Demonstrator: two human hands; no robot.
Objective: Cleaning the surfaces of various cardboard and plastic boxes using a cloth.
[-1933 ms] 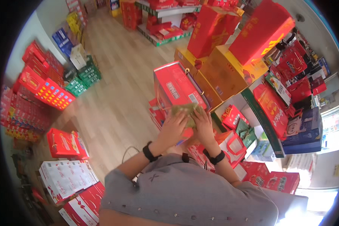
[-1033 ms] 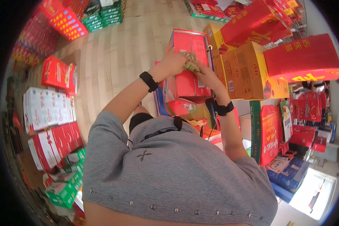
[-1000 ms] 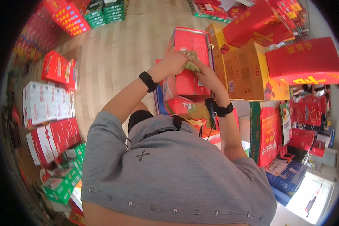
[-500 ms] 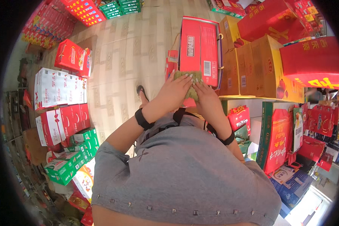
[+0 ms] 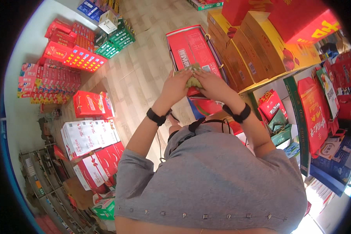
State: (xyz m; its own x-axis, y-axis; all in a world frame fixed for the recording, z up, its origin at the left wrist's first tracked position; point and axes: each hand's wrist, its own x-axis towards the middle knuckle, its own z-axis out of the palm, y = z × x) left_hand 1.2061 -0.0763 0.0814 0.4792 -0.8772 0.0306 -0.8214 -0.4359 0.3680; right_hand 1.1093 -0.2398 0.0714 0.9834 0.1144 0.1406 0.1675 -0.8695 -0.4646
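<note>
A crumpled olive-green cloth (image 5: pixel 193 81) is bunched under both hands near the close end of a long red carton (image 5: pixel 192 45) with white printing. My left hand (image 5: pixel 177 86) grips the cloth from the left, its fingertips meeting those of the other hand. From the right, my right hand (image 5: pixel 213 84) has its fingers bent over the same cloth. Part of the carton's top is hidden by the hands and cloth. Just below them, a red and blue box (image 5: pixel 204 107) shows in front of me.
Yellow-brown cartons (image 5: pixel 245 54) stand in a row on the right, with red gift boxes (image 5: pixel 304 21) above them. On the left are white boxes (image 5: pixel 90 134), a red box (image 5: pixel 90 104) and stacked small red packs (image 5: pixel 58 78). Pale wood-pattern floor (image 5: pixel 138 66) lies between.
The view has swung, bringing more of the left-hand stacks into sight. My hands have gone from lying rather flat on the spread cloth to bunching it between bent fingers.
</note>
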